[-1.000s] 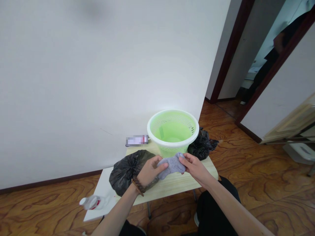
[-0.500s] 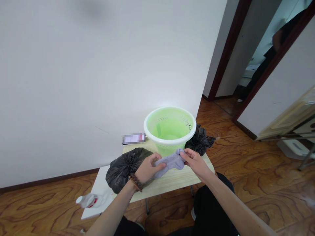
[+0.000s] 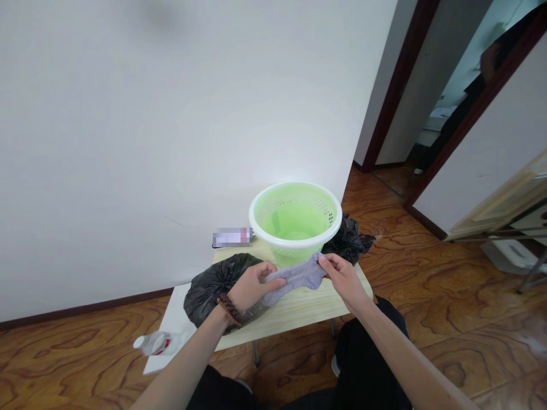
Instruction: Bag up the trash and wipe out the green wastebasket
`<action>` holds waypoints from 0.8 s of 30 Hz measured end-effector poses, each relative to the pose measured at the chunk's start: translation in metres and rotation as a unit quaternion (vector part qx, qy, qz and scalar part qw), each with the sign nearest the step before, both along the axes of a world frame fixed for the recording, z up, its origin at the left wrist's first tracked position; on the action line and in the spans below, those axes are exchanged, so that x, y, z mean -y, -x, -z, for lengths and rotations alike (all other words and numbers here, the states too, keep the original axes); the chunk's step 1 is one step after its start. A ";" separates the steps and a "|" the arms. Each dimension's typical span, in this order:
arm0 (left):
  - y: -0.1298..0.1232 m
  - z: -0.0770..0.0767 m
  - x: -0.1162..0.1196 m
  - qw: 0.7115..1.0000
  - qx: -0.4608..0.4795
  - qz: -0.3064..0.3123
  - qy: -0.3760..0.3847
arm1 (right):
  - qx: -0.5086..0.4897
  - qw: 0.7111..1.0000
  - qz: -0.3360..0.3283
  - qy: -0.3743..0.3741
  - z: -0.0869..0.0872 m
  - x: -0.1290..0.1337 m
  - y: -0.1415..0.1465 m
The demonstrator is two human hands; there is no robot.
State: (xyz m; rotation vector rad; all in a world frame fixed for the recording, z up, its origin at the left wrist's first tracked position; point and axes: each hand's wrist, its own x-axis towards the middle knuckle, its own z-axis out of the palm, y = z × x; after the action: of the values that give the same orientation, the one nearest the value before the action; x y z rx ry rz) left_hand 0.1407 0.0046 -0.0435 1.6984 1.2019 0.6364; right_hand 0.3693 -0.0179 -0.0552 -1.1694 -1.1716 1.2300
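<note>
Soft matt knit sock [image 3: 297, 277]; smooth plastic basket [image 3: 294, 245]; crinkled glossy plastic bag [image 3: 209, 288]; pale wood-grain worktop [image 3: 294, 313]; glossy wood-look floor [image 3: 448, 302].

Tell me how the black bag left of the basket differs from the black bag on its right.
The left bag is rounded, its folds gathered toward one spot; the right bag is crumpled, with loose ends sticking out. The left bag is partly behind the left hand; the right bag is partly behind the basket. Both are black and glossy.

brown beaded bracelet [image 3: 229, 310] on L wrist [image 3: 238, 303], bare forearms [image 3: 393, 341], blk trousers [image 3: 363, 364], pale shoe [image 3: 335, 366], prob. white
</note>
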 end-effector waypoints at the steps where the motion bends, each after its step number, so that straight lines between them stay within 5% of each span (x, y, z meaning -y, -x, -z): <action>1: 0.001 0.001 0.000 1.000 0.005 0.000 0.010 | 0.030 0.999 0.013 -0.008 -0.002 0.001 0.001; 8: -0.008 0.016 0.010 0.986 0.088 0.027 0.141 | 0.226 0.961 0.110 -0.112 -0.018 0.018 0.012; 18: -0.014 0.022 0.010 0.960 0.154 0.017 0.231 | 0.187 0.975 -0.039 -0.118 -0.013 0.033 0.025; 24: -0.015 0.012 0.016 0.925 0.229 0.068 0.297 | 0.184 0.971 -0.036 -0.146 -0.006 0.041 0.032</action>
State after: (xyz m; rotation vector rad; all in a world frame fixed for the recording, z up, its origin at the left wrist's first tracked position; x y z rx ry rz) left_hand 0.1555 -0.0116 -0.0553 1.0329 0.8167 0.4806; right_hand 0.3368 -0.0586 -0.0489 -1.1653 -1.6238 0.8723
